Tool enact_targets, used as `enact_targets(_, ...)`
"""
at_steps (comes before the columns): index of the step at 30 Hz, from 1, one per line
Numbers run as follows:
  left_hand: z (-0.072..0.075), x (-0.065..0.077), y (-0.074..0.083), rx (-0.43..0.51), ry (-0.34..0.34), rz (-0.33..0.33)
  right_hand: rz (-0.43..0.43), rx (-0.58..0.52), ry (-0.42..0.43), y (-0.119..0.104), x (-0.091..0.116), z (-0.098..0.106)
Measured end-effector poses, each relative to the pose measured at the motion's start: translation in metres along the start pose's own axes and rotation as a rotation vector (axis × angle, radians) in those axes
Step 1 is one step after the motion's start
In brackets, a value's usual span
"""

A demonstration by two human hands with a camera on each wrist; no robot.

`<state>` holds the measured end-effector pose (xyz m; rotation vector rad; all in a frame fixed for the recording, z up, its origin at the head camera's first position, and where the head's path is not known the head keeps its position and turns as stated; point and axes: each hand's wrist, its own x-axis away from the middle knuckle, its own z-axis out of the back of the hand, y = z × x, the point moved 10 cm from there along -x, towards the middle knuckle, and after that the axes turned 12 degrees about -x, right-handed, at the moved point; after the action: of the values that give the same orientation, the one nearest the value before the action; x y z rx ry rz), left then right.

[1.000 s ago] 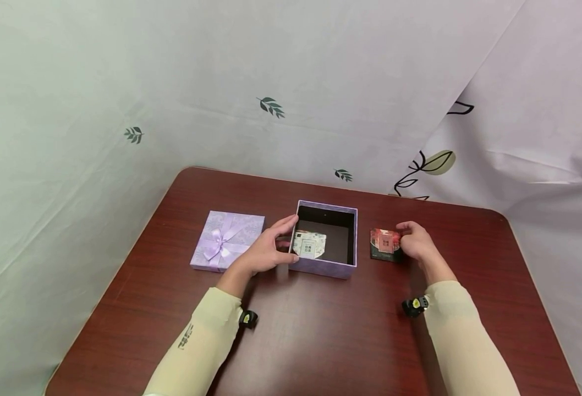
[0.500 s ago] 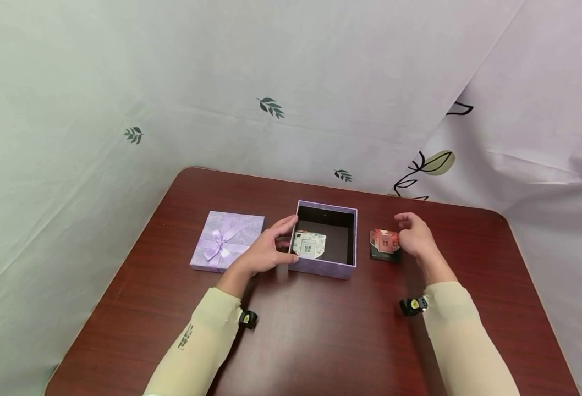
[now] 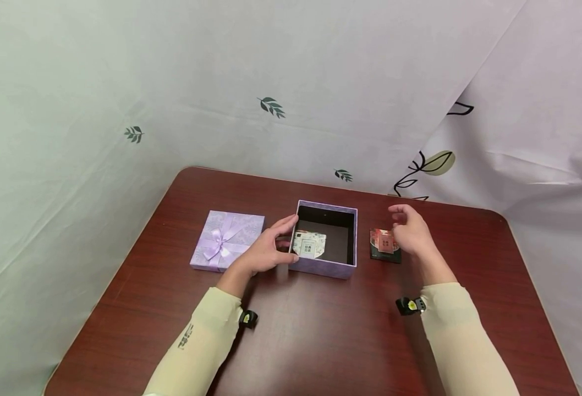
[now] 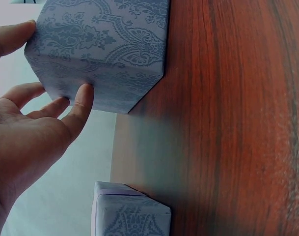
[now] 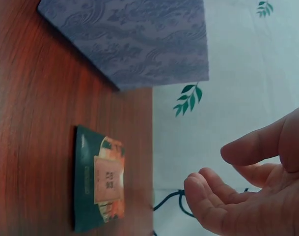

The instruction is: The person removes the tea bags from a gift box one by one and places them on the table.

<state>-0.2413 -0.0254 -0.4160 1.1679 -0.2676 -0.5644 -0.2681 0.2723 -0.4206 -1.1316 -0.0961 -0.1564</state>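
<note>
Change first: the right hand (image 3: 412, 234) has shifted inward over the last half-second. In the head view it now covers the far right corner of the dark red-and-green packet (image 3: 385, 253), where a moment earlier it sat more to that packet's right. Right wrist view shows a gap: fingers loosely bent, thumb apart from them, nothing in the grasp, hand raised above the table (image 3: 296, 335) and clear of the packet.

Packet: lies flat, just right of the purple box (image 3: 323, 268), outside it, no visible shift in position.

Left hand (image 3: 263, 250): placed as before. Fingers spread, touching the box's left side, thumb at its near left corner; hand not wrapped round anything. Box unmoved, presumably steadied by this contact.

Inside the box: a pale patterned packet (image 3: 312, 243), flat on the dark floor by the left wall, much of the floor to its right bare.

Lid (image 3: 245, 231) with ribbon bow (image 3: 218, 246) rests left of the box, behind the left hand's wrist.

Reading: the shift alters reach only; one packet is in, the other ungrasped and out.
</note>
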Motion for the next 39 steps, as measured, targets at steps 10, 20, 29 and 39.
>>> enact_targets(10, 0.0, -0.001, 0.0, -0.01, -0.002, 0.005, 0.009, -0.046, -0.051, -0.015, 0.005, -0.007)
enact_targets(20, 0.001, -0.001, 0.0, -0.008, -0.004, 0.0, 0.052, -0.116, -0.08, -0.039, 0.017, -0.018)
enact_targets(29, 0.001, 0.0, 0.0, -0.02, 0.001, 0.004, 0.086, -0.123, -0.122, -0.061, 0.027, -0.034)
enact_targets(39, -0.003, -0.007, -0.025, -0.014, -0.001, 0.016, 0.138, -0.12, -0.16, -0.07, 0.029, -0.056)
